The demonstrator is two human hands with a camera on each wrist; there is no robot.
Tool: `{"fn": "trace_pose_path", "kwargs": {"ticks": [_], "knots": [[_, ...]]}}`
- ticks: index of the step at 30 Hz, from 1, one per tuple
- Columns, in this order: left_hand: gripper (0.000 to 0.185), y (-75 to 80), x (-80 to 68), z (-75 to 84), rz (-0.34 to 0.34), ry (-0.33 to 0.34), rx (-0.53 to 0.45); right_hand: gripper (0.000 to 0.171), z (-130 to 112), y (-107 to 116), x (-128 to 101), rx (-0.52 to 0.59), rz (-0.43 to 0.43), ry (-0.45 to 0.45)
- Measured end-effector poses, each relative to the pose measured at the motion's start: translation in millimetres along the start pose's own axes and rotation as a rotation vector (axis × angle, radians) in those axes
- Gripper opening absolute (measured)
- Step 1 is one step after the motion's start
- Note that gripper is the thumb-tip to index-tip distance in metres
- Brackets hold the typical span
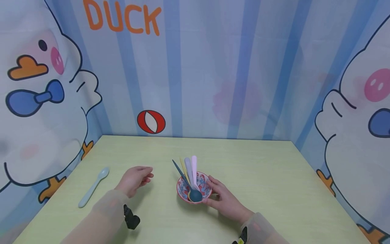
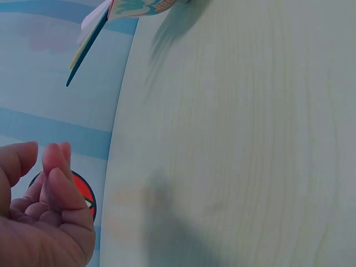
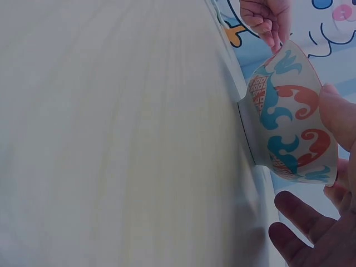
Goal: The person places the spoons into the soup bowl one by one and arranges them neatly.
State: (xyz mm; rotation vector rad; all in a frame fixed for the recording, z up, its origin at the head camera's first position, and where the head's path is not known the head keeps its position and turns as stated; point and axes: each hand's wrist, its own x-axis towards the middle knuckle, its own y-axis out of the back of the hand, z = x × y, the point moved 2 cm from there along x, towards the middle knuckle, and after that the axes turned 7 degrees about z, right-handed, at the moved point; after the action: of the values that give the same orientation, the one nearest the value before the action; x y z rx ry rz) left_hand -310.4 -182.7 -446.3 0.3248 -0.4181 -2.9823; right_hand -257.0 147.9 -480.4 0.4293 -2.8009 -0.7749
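Note:
A small patterned bowl (image 1: 201, 180) stands at mid-table with several spoons in it: a dark blue spoon (image 1: 195, 195) and yellow, lavender and pink handles (image 1: 193, 165) leaning away from me. My right hand (image 1: 214, 191) cups the bowl's right side, its thumb (image 3: 338, 110) on the bowl's wall (image 3: 286, 119). My left hand (image 1: 147, 176) hovers to the left of the bowl, fingers loosely curled (image 2: 55, 186), holding nothing. A pale blue spoon (image 1: 92, 187) lies on the table further left, apart from both hands.
The light green table (image 1: 262, 169) is walled in by a cartoon-duck backdrop (image 1: 195, 67) at the back and on both sides. Black wrist-worn cameras (image 1: 131, 218) sit on my sleeved forearms.

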Motion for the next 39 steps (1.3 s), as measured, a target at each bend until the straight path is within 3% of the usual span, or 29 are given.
{"fn": "trace_pose_path", "kwargs": {"ticks": [9,29,39], "knots": [[0.048,17.8,-6.7,-3.4,0.017,-0.017,-0.014,0.076,1,-1,0,0.012,-0.003,0.012],[0.055,60.4,-15.3,-13.6,0.055,-0.019,0.081,0.076,2,-1,0,0.003,0.006,0.013],[0.059,88.1,-19.4,-22.1,0.124,-0.017,0.127,0.076,2,-1,0,0.009,0.005,0.012]]}}
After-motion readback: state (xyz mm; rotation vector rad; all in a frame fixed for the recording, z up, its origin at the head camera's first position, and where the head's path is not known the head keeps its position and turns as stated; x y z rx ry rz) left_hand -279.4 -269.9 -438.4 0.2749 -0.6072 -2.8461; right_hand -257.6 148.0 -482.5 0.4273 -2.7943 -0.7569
